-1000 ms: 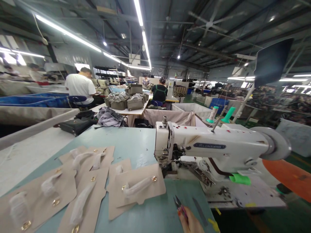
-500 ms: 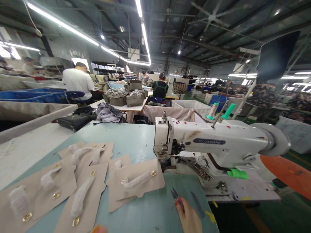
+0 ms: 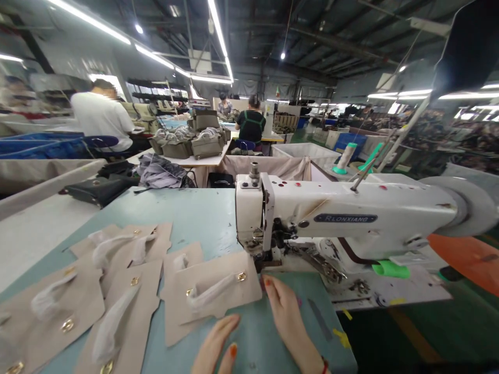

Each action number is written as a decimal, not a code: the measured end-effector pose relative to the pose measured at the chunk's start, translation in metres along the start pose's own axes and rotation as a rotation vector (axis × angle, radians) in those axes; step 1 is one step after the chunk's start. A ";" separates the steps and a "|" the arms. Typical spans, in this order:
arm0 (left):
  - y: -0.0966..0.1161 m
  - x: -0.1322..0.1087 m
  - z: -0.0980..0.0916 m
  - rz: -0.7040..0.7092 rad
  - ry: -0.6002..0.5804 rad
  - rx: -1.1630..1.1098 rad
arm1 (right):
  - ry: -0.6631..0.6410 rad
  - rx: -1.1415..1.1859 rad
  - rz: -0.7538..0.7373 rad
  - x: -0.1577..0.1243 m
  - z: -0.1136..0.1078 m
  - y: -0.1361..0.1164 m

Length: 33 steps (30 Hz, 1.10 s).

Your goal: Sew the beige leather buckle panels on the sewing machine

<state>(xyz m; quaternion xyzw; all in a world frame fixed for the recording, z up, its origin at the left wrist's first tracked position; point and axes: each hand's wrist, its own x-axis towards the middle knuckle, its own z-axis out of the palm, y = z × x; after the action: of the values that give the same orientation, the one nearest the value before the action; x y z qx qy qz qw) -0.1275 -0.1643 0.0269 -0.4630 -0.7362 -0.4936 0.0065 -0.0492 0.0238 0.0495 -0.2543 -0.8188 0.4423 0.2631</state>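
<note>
My left hand [image 3: 216, 345] is at the lower middle in the head view, thumb and fingers apart, just in front of a beige panel [image 3: 230, 298]. This panel carries a handle wrapped in white film [image 3: 214, 293], with gold metal fittings at its ends. My right hand [image 3: 284, 306] is at the panel's right edge, below the sewing machine's needle area [image 3: 263, 254]. Its fingers are drawn together; what they hold is hidden. A small pink bit [image 3: 299, 301] shows beside this hand, too little to identify.
Several similar panels [image 3: 128, 311] with wrapped handles overlap on the left of the blue-green table [image 3: 187, 208]. The white sewing machine [image 3: 331, 208] fills the right. A grey strip [image 3: 319, 318] and yellow scraps [image 3: 342, 337] lie near the right edge. People sit at tables beyond.
My right hand moved forward and left to the panel's edge; the pink-handled thread snips it held no longer show clearly. More of my left hand has come into view. The view shifted slightly.
</note>
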 end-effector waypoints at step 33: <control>-0.010 0.171 -0.061 0.374 -0.579 0.620 | -0.062 0.568 0.451 0.022 0.047 -0.024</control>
<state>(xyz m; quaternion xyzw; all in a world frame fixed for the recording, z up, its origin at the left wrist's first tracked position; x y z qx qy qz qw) -0.2590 -0.0941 0.1310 -0.6827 -0.7245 -0.0912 0.0277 -0.1005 -0.0010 0.0531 -0.3317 -0.5941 0.7066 0.1940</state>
